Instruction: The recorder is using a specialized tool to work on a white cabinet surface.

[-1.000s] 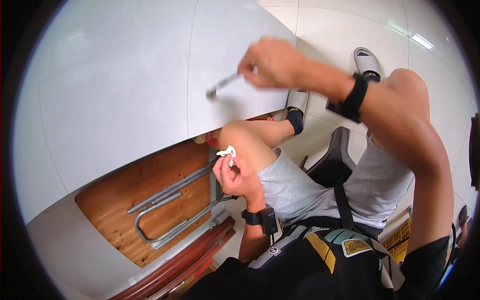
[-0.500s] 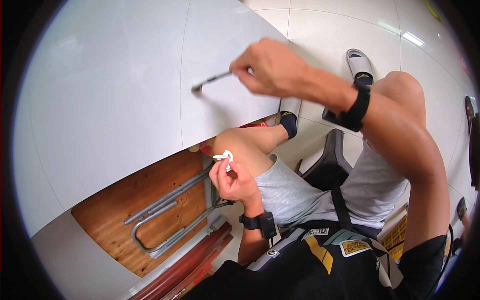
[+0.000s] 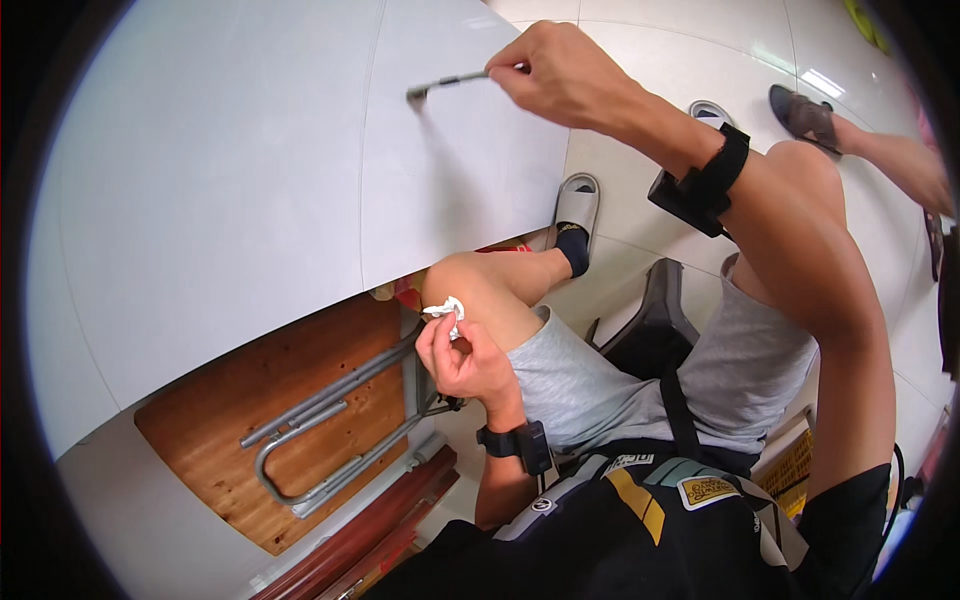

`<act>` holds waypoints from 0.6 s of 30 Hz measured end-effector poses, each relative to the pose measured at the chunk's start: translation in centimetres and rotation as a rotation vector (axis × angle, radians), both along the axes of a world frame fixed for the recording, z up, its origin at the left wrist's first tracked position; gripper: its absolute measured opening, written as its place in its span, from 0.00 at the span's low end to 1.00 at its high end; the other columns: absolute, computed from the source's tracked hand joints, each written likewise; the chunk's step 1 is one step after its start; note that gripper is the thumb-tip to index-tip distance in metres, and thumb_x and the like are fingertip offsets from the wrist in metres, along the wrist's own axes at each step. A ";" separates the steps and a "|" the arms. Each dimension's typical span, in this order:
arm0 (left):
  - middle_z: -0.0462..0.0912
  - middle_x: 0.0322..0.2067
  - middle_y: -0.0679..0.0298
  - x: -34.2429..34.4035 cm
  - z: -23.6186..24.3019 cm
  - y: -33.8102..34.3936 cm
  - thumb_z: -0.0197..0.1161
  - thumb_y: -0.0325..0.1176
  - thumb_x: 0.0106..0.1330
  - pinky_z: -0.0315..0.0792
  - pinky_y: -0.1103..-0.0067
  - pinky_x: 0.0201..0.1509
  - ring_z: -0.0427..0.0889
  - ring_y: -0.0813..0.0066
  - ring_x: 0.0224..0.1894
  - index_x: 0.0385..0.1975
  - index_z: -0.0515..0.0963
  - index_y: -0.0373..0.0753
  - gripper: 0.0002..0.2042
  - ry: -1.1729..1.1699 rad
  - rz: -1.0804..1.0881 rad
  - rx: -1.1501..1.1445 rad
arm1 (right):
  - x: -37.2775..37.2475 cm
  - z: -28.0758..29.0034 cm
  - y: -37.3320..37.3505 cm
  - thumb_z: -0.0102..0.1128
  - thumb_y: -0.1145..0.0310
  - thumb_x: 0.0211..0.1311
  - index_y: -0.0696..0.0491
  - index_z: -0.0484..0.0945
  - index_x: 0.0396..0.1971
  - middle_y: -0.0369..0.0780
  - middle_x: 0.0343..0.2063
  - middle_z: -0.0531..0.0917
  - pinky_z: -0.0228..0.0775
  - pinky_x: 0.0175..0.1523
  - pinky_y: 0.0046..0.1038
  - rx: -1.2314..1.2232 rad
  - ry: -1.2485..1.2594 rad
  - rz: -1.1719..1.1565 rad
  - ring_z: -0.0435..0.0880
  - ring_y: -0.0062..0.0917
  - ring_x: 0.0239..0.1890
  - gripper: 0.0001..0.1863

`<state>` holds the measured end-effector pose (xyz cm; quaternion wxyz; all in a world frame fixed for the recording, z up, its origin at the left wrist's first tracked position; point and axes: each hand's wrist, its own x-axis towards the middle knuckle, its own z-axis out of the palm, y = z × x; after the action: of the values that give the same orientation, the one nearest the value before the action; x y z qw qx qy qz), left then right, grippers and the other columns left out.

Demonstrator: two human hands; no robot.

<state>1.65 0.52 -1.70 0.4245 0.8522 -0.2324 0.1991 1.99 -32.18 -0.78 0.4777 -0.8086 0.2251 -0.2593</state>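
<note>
My right hand pinches the end of a slim, dark-handled tool with a small angled head, too small and blurred to name more exactly. Its head points left, over the far part of the white tabletop; whether it touches the surface I cannot tell. A shadow falls below it. Close to my bent knee, near the table's front edge, my left hand holds a crumpled white tissue between thumb and fingers.
A folded wooden board with grey metal legs leans below the table edge. Dark red lengths lie beside it. My slippered foot rests by the table corner. Another person's sandaled foot is on the tiled floor at the far right.
My right hand has moved farther away and slightly right, carrying the tool with it. My left hand has barely moved. Another person's foot and leg have come into view at the right.
</note>
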 end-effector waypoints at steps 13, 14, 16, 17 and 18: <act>0.78 0.44 0.57 1.9 1.2 -1.2 0.60 0.14 0.62 0.81 0.75 0.45 0.83 0.67 0.42 0.39 0.82 0.25 0.08 0.014 -0.033 -0.018 | -0.4 -1.6 2.9 0.54 0.68 0.62 0.63 0.76 0.24 0.48 0.12 0.69 0.63 0.25 0.33 0.082 -0.055 0.022 0.61 0.27 0.15 0.13; 0.78 0.44 0.57 2.3 1.5 -1.8 0.60 0.14 0.62 0.81 0.75 0.45 0.83 0.67 0.42 0.39 0.82 0.25 0.08 0.014 -0.031 -0.025 | -0.5 -1.6 2.6 0.54 0.68 0.62 0.63 0.76 0.24 0.48 0.12 0.69 0.63 0.25 0.33 0.076 -0.055 0.023 0.61 0.27 0.15 0.13; 0.79 0.41 0.57 3.8 2.1 -4.1 0.61 0.13 0.60 0.80 0.74 0.43 0.83 0.66 0.40 0.38 0.83 0.27 0.09 -0.154 -0.113 0.076 | -0.5 -1.4 1.5 0.54 0.68 0.63 0.64 0.75 0.23 0.48 0.12 0.69 0.63 0.25 0.33 0.130 -0.076 -0.019 0.61 0.27 0.15 0.14; 0.80 0.41 0.59 4.6 2.3 -5.0 0.62 0.14 0.61 0.78 0.76 0.41 0.82 0.70 0.39 0.38 0.83 0.27 0.08 -0.151 -0.133 0.059 | -0.5 -0.6 0.8 0.54 0.69 0.62 0.64 0.77 0.23 0.51 0.12 0.69 0.65 0.25 0.37 0.251 0.049 -0.012 0.62 0.32 0.15 0.14; 0.80 0.42 0.61 5.3 2.4 -6.0 0.62 0.15 0.62 0.77 0.79 0.38 0.81 0.73 0.38 0.37 0.84 0.27 0.07 -0.148 -0.155 0.042 | -0.5 -0.6 1.2 0.54 0.69 0.62 0.64 0.77 0.23 0.51 0.12 0.69 0.65 0.25 0.37 0.246 0.043 -0.013 0.62 0.32 0.15 0.14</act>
<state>6.92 -5.45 0.73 0.4024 0.8232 -0.3323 0.2235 1.51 -30.96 -1.37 0.5668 -0.7476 0.2708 -0.2156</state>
